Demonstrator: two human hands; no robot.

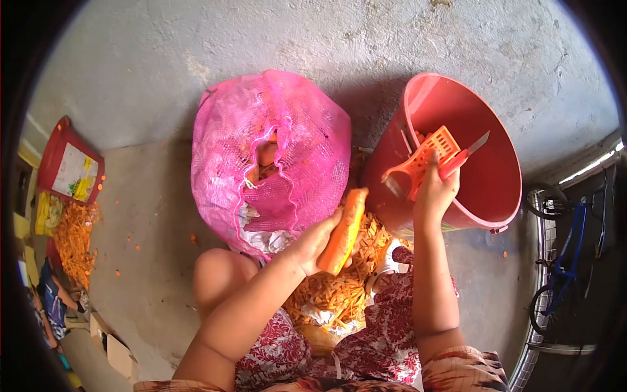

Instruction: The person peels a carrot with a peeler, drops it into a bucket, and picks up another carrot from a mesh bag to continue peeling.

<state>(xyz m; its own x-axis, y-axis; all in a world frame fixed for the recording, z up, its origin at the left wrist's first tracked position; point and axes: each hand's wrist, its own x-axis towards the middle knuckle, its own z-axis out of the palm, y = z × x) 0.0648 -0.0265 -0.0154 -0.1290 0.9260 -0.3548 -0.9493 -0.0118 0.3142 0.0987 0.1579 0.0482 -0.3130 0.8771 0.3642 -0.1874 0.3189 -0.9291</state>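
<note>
My left hand (316, 243) is closed around a thick orange carrot (344, 230) that looks peeled, over a heap of carrot peelings (326, 291) between my legs. Before the mouth of a red bucket (503, 196), my right hand (436, 196) grips an orange plastic peeler (418, 164) with a slotted end. The same hand also holds a knife (478, 142), its red handle in my fingers and its blade pointing up to the right. Some orange pieces show inside the bucket, partly hidden behind the peeler. A pink mesh sack (307, 150) with carrots inside stands left of the bucket.
A grey wall (196, 59) rises behind the sack and bucket. At far left, another red bucket (47, 157) lies near a second peelings pile (77, 238), with a person (52, 294) below. A cardboard box (117, 349) and a blue bicycle (567, 255) stand at the sides.
</note>
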